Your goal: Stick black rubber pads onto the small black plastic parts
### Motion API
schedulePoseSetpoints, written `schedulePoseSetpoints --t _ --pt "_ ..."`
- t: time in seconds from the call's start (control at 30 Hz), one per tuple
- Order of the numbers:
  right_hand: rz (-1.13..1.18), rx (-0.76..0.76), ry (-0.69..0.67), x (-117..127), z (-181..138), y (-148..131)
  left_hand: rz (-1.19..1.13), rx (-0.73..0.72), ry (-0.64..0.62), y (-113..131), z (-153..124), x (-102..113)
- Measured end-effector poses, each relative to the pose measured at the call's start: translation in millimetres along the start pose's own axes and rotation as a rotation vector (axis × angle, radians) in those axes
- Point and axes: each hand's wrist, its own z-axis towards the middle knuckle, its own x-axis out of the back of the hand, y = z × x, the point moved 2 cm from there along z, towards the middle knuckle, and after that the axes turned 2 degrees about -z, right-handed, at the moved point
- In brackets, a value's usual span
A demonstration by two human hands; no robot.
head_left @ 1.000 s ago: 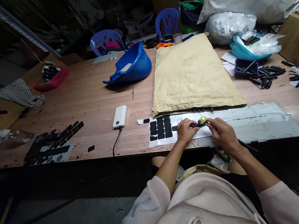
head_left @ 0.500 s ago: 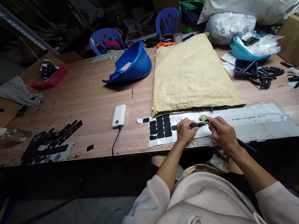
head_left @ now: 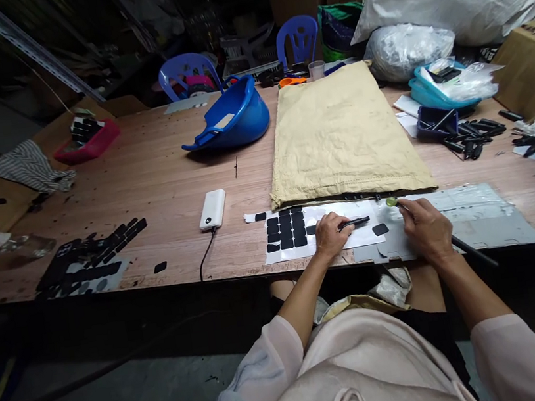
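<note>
My left hand (head_left: 331,235) rests on a white backing sheet (head_left: 352,238) at the table's near edge, fingers closed on a thin black strip (head_left: 356,222) that points right. Rows of black rectangular pads (head_left: 286,231) cover the sheet's left part. One loose black pad (head_left: 380,230) lies on the sheet between my hands. My right hand (head_left: 426,230) sits to the right, apart from the left, closed on a black-handled tool (head_left: 474,252) whose yellow-green tip (head_left: 391,201) touches the sheet.
A tan sack (head_left: 342,130) lies just behind the sheet, and a grey metal plate (head_left: 480,224) lies to the right. A white power bank (head_left: 213,209) with its cable, a blue bowl (head_left: 231,120), black pad scraps (head_left: 91,258), a red tray (head_left: 87,141) and loose black parts (head_left: 471,132) share the table.
My right hand has pulled to the right with the tool, away from my left hand. A single black pad now lies uncovered on the sheet between them.
</note>
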Motion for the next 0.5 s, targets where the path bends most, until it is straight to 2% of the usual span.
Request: schedulePoseSetpoints --t 0.17,0.5 --pt "-0.091 0.067 -0.037 -16.9 -5.6 28.3 0.016 0.005 -0.017 1.9 -1.4 2.7" --pt "-0.138 0.069 -0.069 -20.3 -10.0 21.1 0.039 0.001 -0.011 3.7 -2.5 4.9"
